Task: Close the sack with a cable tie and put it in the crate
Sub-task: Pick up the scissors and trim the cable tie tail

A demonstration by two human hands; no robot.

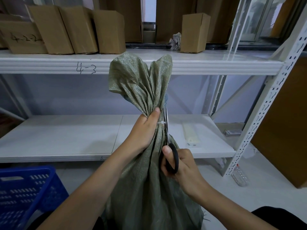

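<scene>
A green woven sack (pixel 146 180) stands upright on the floor in front of me, its mouth gathered into a neck. A white cable tie (pixel 161 122) circles that neck. My left hand (pixel 144 130) grips the gathered neck at the tie. My right hand (pixel 181 165) holds black-handled scissors (pixel 172 156), whose blades point up along the right side of the neck and reach the tie. A blue plastic crate (pixel 25 190) sits on the floor at the lower left.
A white metal rack stands behind the sack, with a lower shelf (pixel 66 136) and an upper shelf (pixel 49 63) carrying cardboard boxes (pixel 76 29). A flat packet (pixel 191 135) lies on the lower shelf. A clear plastic bottle (pixel 240 176) lies on the floor at the right.
</scene>
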